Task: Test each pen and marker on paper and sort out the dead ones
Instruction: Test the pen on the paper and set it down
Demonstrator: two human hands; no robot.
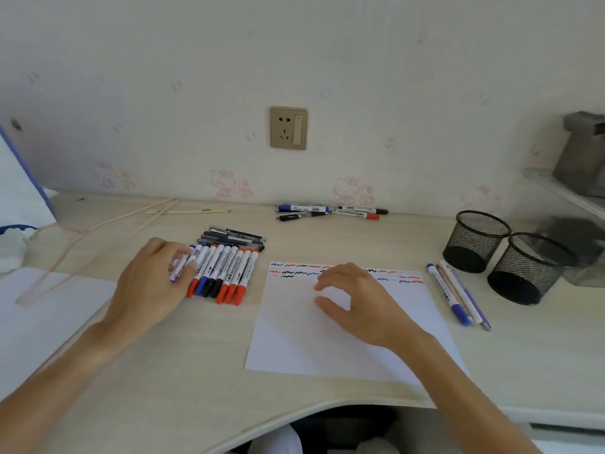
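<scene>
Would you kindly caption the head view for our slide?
Left hand grips a marker from the row while right hand rests on scribbled paper.

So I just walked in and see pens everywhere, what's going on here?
A person is testing pens. The left hand grips a blue-capped marker at the end of a marker row. The right hand hovers empty over the paper, whose top edge bears squiggles. Two mesh cups stand empty.
</scene>
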